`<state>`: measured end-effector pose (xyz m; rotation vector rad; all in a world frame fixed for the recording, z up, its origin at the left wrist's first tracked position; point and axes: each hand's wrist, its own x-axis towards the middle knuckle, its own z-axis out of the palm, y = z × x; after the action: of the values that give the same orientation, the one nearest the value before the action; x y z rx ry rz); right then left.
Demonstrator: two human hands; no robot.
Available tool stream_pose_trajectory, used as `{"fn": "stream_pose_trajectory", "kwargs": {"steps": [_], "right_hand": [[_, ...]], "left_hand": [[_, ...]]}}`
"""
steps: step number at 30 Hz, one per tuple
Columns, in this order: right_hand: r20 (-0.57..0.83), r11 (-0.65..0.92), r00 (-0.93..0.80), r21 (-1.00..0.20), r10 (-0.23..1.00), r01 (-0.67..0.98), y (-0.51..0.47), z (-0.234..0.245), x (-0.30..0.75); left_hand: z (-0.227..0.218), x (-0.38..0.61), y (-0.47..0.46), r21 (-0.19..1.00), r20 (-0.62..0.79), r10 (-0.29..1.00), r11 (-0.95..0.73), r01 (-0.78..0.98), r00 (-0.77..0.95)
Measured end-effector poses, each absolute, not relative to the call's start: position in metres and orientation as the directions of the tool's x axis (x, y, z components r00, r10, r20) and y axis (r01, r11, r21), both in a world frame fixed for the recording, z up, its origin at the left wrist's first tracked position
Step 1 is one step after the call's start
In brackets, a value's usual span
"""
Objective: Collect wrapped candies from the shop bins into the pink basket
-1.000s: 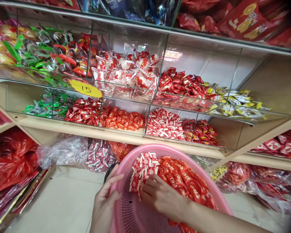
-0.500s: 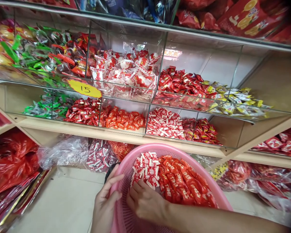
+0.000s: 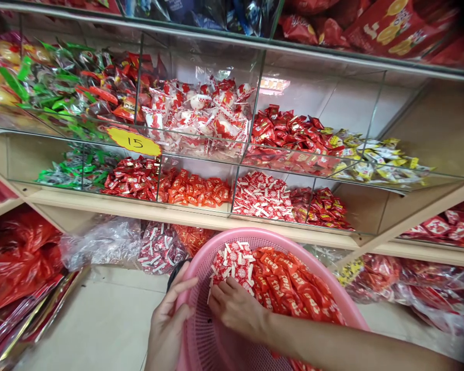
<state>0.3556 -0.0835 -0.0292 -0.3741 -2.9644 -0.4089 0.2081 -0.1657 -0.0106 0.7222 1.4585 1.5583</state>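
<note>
A pink mesh basket (image 3: 272,233) tilts towards me below the shelves. My left hand (image 3: 170,314) is closed on its left rim, thumb inside and fingers outside. Two heaps lie in it: red-and-white wrapped candies (image 3: 235,260) at the far left and orange-red wrapped candies (image 3: 294,283) to the right. My right hand (image 3: 237,309) reaches in from the right with curled fingers at the near edge of the red-and-white heap. White wrapper ends show by those fingertips; how many candies they hold is hidden. My right forearm covers part of the orange-red heap.
Clear-fronted shelf bins hold red-and-white candies (image 3: 263,196), orange-red candies (image 3: 199,188) and other sweets. A yellow tag (image 3: 133,141) reads 15. Plastic bags of candies (image 3: 162,247) lie under the shelf, and a red bag (image 3: 19,257) sits at the left on the tiled floor.
My right hand has shifted slightly up and right against the red-and-white heap. More bare basket mesh shows below the hand. My left hand keeps its hold on the rim.
</note>
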Motion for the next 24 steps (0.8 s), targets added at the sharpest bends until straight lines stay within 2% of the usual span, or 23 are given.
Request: {"fn": "stream_pose_trajectory", "kwargs": {"steps": [11,20,24], "right_hand": [[0.17,0.899,-0.914,0.186,0.368,0.396,-0.072,-0.026,0.352],[0.23,0.871,-0.883,0.193,0.409,0.453,-0.068,-0.03,0.35],[0.213,0.882,-0.897,0.199,0.387,0.427,-0.068,-0.027,0.351]], "left_hand": [[-0.016,0.207,-0.165,0.982,-0.125,0.875,0.043,-0.183,-0.467],[-0.015,0.208,-0.166,0.981,-0.133,0.871,0.049,-0.186,-0.473],[-0.015,0.207,-0.166,0.982,-0.13,0.87,0.046,-0.184,-0.475]]}}
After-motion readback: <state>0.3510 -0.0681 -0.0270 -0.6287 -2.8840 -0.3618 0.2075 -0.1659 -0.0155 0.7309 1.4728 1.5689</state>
